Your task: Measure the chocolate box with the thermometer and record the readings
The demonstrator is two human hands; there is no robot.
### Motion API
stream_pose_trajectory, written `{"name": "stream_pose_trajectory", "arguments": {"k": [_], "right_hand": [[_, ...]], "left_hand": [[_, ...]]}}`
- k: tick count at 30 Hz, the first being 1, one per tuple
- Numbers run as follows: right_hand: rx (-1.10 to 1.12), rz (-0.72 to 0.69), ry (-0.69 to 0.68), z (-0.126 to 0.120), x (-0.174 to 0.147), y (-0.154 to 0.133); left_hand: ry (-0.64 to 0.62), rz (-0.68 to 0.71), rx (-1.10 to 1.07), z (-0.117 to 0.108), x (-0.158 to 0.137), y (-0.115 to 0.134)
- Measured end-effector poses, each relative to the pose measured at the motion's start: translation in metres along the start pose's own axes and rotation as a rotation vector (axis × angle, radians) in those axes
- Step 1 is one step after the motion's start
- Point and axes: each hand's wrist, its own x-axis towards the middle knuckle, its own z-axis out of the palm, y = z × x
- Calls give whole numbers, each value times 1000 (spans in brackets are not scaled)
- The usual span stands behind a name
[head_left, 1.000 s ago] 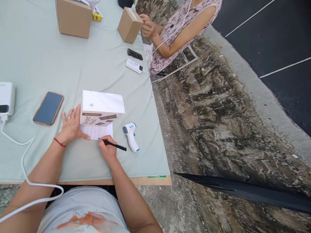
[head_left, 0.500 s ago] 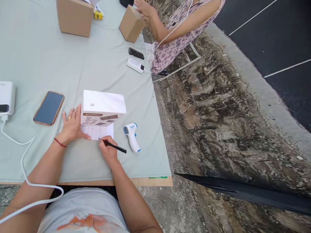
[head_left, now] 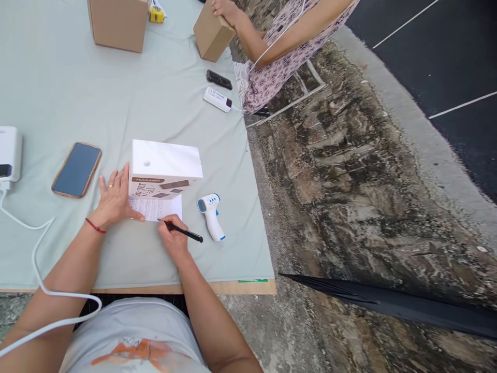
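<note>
My right hand (head_left: pixel 173 239) grips a black pen (head_left: pixel 186 233), its tip at the lower edge of a sheet of paper (head_left: pixel 171 208) covered in small writing. Fingers spread, my left hand (head_left: pixel 116 199) lies against the left side of a white box (head_left: pixel 166 158) with brown print, its thumb on the paper's corner. The box stands over the upper part of the sheet and hides it. To the right of the pen lies a white and blue infrared thermometer (head_left: pixel 212 217). A smartphone (head_left: pixel 76 170) rests left of my left hand.
A white power bank (head_left: pixel 10 154) with a cable is at the left edge; the cable crosses my left forearm. Farther back are a cardboard box (head_left: pixel 117 25), a yellow item (head_left: pixel 157 14), a black device (head_left: pixel 219 79) and a white device (head_left: pixel 217 99). Another person's hand (head_left: pixel 227 10) touches a smaller carton (head_left: pixel 213 33).
The whole view has shifted slightly. The other person's hand and the smaller carton have moved a little. My hands keep the same hold and place on the pen and box.
</note>
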Motion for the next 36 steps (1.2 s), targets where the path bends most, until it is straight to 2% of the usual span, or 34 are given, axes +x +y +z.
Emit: {"name": "stream_pose_trajectory", "arguments": {"k": [36], "right_hand": [[57,31,24,-2,-1,-6]], "left_hand": [[-14,5,34,-2,-1,3]]}}
